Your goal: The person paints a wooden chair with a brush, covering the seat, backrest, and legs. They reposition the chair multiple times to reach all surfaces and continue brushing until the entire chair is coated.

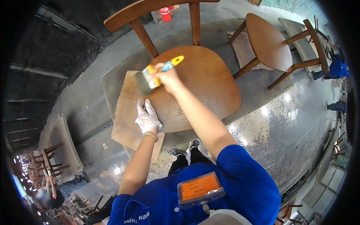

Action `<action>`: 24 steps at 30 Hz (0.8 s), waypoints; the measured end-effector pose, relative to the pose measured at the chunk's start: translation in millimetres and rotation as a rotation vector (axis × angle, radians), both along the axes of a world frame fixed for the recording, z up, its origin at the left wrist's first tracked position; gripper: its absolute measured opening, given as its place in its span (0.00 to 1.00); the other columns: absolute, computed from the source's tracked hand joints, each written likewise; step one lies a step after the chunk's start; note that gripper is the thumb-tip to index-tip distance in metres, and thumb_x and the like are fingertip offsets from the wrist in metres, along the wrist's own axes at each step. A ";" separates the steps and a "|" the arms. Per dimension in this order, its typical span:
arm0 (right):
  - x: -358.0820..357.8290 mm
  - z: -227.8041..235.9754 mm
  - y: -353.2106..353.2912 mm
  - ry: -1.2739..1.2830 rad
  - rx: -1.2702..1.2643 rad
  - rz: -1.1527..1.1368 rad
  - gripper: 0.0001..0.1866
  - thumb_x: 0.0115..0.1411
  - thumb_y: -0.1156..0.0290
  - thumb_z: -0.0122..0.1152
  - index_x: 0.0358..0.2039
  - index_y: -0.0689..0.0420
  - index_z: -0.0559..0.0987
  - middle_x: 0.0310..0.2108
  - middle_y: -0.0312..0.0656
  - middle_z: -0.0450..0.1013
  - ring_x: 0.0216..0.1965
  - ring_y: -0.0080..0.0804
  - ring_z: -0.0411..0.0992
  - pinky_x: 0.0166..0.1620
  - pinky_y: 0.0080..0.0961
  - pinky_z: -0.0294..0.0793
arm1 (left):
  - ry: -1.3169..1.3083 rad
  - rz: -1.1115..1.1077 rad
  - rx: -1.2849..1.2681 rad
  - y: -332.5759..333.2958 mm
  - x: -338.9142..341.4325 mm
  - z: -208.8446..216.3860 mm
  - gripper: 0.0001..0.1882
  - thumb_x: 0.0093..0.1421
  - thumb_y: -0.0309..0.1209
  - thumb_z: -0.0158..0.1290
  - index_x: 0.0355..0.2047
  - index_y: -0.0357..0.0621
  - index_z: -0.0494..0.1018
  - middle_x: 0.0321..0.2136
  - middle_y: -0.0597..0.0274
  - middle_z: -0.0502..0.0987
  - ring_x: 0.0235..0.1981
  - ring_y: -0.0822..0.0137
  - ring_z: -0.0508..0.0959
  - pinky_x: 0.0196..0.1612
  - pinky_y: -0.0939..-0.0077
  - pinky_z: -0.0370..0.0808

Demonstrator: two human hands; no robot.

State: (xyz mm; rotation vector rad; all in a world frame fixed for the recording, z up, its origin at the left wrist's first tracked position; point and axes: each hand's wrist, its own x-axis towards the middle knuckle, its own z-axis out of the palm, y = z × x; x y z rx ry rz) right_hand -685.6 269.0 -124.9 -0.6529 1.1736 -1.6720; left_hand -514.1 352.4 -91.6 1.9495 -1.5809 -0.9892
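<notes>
A brown wooden chair [210,82] stands in front of me, its broad seat nearest and its curved backrest at the far side. My right hand [167,78] is closed round a wide paintbrush [152,79] with a yellow handle. The dark bristles, slightly blurred, are over the seat's left edge. Just below the brush, my left hand [148,117] wears a thin whitish glove. Its fingers are stretched out along the seat's near left edge, holding nothing. A flat wooden board [125,112] lies under the chair.
A second brown chair [270,43] stands to the right on the same grey platform [262,80]. A red container [165,15] is on the floor beyond. Several chairs [47,159] stand at lower left near a person [56,197]; more people in blue [339,69] are far right.
</notes>
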 end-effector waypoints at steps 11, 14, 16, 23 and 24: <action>-39.3 -10.3 -42.4 1.488 0.387 -0.260 0.02 0.56 0.69 0.68 0.29 0.51 0.84 0.48 0.44 0.79 0.38 0.47 0.82 0.42 0.41 0.81 | 0.044 -0.013 -0.031 -6.9 7.3 -3.5 0.34 0.72 0.49 0.49 0.69 0.37 0.61 0.62 0.39 0.74 0.62 0.47 0.75 0.65 0.62 0.69; -33.2 -17.4 -63.5 1.048 -0.047 -0.254 0.05 0.50 0.65 0.73 0.29 0.45 0.87 0.46 0.39 0.82 0.40 0.46 0.81 0.46 0.39 0.80 | 0.071 -0.013 -0.043 -4.6 6.7 -0.5 0.35 0.72 0.49 0.48 0.70 0.37 0.61 0.62 0.39 0.73 0.62 0.46 0.75 0.65 0.62 0.69; -71.0 -12.8 -64.2 0.516 0.067 -0.300 0.07 0.52 0.64 0.73 0.32 0.47 0.88 0.44 0.37 0.83 0.41 0.47 0.82 0.46 0.40 0.81 | 0.001 -0.031 -0.030 -2.3 6.6 2.0 0.35 0.72 0.51 0.47 0.70 0.38 0.61 0.62 0.39 0.73 0.63 0.46 0.74 0.66 0.60 0.68; -157.4 47.6 -4.9 1.282 0.409 -0.393 0.05 0.56 0.70 0.70 0.33 0.54 0.85 0.44 0.44 0.83 0.42 0.35 0.82 0.48 0.32 0.79 | 0.043 -0.013 0.004 -2.6 3.0 5.0 0.37 0.71 0.53 0.47 0.71 0.41 0.60 0.63 0.38 0.71 0.65 0.45 0.72 0.66 0.60 0.68; -160.0 63.1 -3.7 1.050 0.149 -0.398 0.04 0.55 0.72 0.71 0.30 0.55 0.84 0.46 0.45 0.82 0.45 0.35 0.81 0.51 0.33 0.78 | 0.062 0.008 0.035 -3.2 2.7 5.6 0.37 0.71 0.54 0.47 0.71 0.42 0.60 0.63 0.38 0.71 0.65 0.45 0.72 0.66 0.60 0.68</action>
